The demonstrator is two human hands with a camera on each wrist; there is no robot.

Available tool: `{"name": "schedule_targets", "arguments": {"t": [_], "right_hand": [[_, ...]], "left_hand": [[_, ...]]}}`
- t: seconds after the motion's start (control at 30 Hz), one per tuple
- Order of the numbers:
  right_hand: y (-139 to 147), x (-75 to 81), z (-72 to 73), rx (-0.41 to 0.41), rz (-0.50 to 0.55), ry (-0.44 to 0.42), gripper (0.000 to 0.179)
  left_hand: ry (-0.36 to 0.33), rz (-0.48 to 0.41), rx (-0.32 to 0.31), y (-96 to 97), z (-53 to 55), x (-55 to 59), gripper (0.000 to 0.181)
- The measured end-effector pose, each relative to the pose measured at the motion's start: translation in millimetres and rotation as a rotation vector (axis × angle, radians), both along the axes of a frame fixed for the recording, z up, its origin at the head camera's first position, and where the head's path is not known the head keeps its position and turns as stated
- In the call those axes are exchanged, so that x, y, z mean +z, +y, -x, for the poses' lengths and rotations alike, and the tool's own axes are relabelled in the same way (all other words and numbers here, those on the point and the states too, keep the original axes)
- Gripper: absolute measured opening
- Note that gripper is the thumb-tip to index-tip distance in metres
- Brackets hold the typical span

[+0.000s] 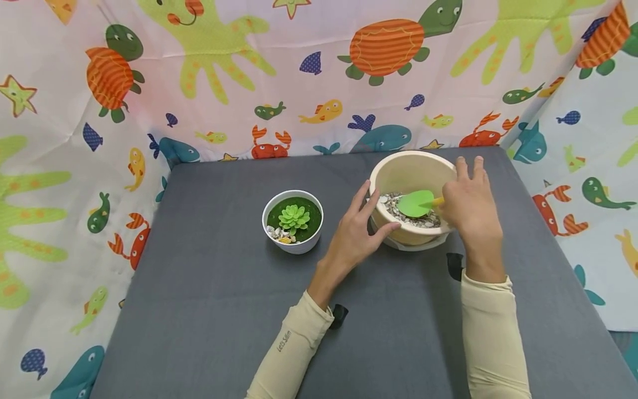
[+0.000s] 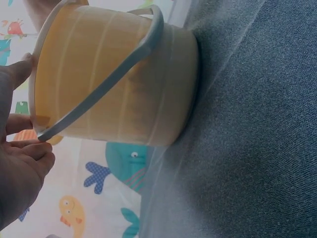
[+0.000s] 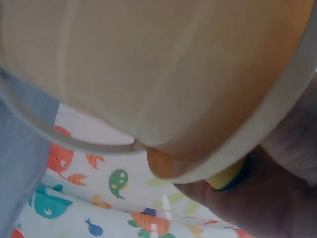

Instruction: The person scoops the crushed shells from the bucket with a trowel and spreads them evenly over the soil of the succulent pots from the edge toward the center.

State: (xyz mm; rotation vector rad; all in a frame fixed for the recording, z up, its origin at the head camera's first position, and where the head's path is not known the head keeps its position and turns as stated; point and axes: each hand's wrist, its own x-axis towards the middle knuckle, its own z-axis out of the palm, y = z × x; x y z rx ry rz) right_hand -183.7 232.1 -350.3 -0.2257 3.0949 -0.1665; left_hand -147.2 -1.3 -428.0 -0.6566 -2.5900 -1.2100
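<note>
A cream bucket stands at the back right of the table, with mixed pebbles in its bottom. My left hand holds the bucket's rim at its left side, thumb at the front edge. In the left wrist view, the fingers lie by the joint of the grey bucket handle, which hangs down along the wall. My right hand grips the yellow handle of a toy shovel at the right rim. The shovel's green blade is inside the bucket, over the pebbles; its tip's contact cannot be told.
Left of the bucket stands a white pot with a green succulent, green ground cover and a few stones. A grey cloth covers the table. Printed sea-animal curtains hang at the back and both sides.
</note>
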Motion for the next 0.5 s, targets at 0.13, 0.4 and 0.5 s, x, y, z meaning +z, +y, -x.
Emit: {"name": "schedule_targets", "arguments": {"t": [0.13, 0.4, 0.5], "right_hand": [[0, -3.0, 1.4, 0.053, -0.006, 0.019, 0.019], [2, -12.5, -0.5, 0.042, 0.165, 0.030, 0.013], [3, -13.8, -1.5, 0.032, 0.248, 0.010, 0.016]], "left_hand": [[0.000, -0.013, 0.004, 1.0, -0.8, -1.2, 0.081], [0.007, -0.019, 0.006, 1.5, -0.6, -2.7, 0.081], [0.002, -0.030, 0.003, 1.6, -0.1, -3.8, 0.081]]}}
